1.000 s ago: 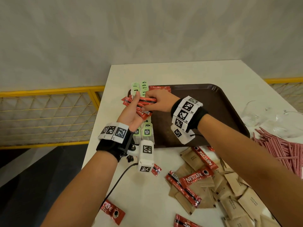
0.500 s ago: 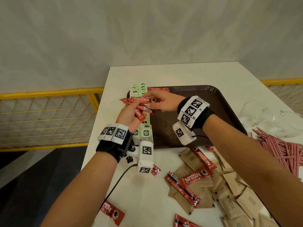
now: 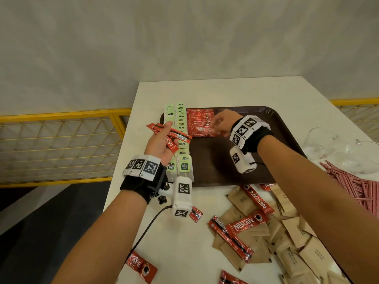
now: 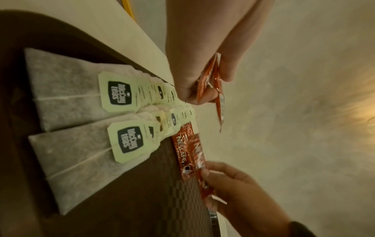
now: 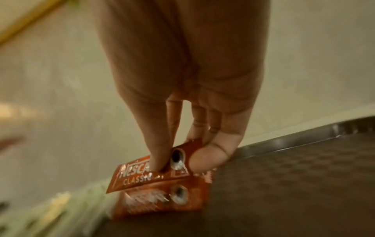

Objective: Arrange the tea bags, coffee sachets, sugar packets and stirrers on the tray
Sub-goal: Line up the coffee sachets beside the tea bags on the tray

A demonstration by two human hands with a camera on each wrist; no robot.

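Observation:
A dark brown tray (image 3: 225, 160) lies on the white table. Two rows of green-tagged tea bags (image 3: 178, 128) (image 4: 81, 102) run along its left edge. Beside them lies a row of red coffee sachets (image 3: 200, 116). My right hand (image 3: 220, 125) (image 5: 182, 154) pinches one red coffee sachet (image 3: 202, 132) (image 5: 146, 174) (image 4: 187, 150) just over the near end of that row. My left hand (image 3: 162, 144) (image 4: 202, 80) grips a few red sachets (image 3: 172, 136) (image 4: 213, 86) above the tea bags.
Brown sugar packets (image 3: 291, 238) and loose red sachets (image 3: 246, 222) lie in a heap on the table in front of the tray. Pink stirrers (image 3: 356, 187) lie at the right, with two clear glasses (image 3: 320, 144) behind them. A yellow railing (image 3: 61, 117) stands left of the table.
My right hand drew one sachet from the bunch in my left hand and carried it right, down to the sachet row on the tray. The left hand stayed over the tea bags.

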